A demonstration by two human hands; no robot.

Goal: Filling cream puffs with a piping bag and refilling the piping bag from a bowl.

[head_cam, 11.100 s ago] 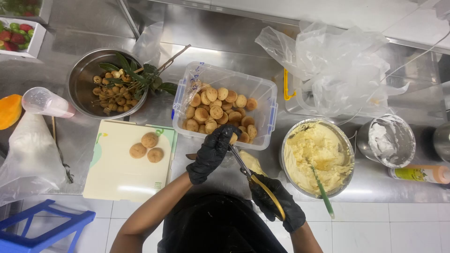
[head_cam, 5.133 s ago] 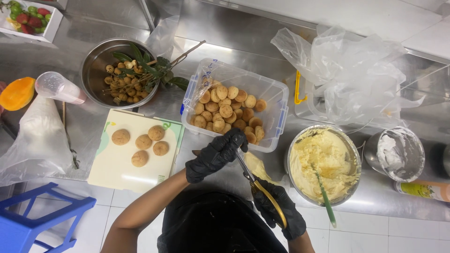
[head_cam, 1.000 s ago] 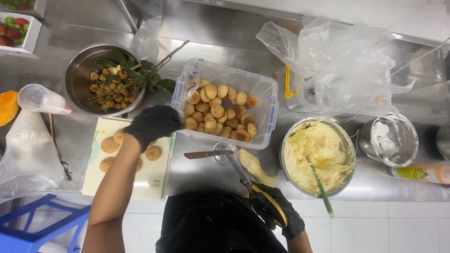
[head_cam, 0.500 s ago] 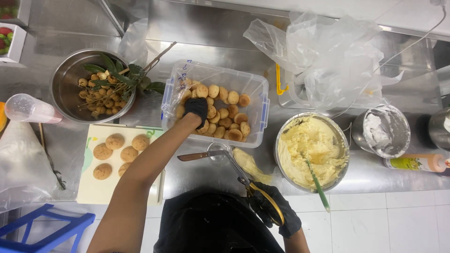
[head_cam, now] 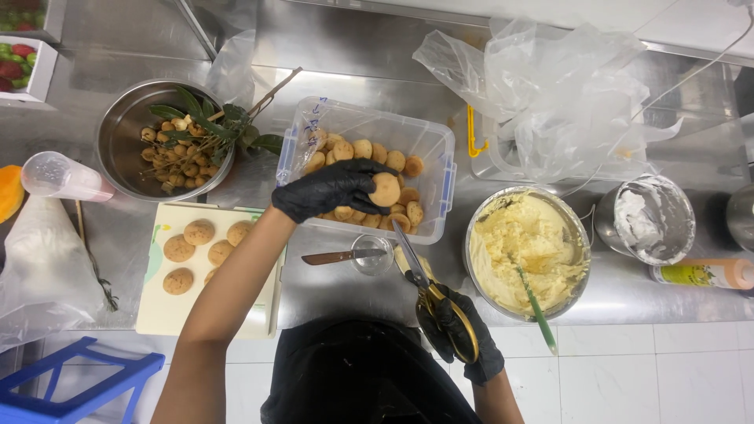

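Black gloves on both hands, left hand (head_cam: 330, 188) and right hand (head_cam: 463, 345); golden-tan puff (head_cam: 385, 189), pale yellow cream (head_cam: 518, 251), gold-handled scissors (head_cam: 440, 302), shiny steel counter (head_cam: 353, 47).

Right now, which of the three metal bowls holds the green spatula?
The middle-right metal bowl, full of pale yellow cream: the green spatula stands in it. The others hold leafy fruit and white cream.

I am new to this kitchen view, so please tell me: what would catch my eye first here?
First, the left hand in a black glove lifting a round pastry shell over the clear plastic box at centre. Next, the right hand at the bottom holds scissors. On the right stands a metal bowl of yellow cream.
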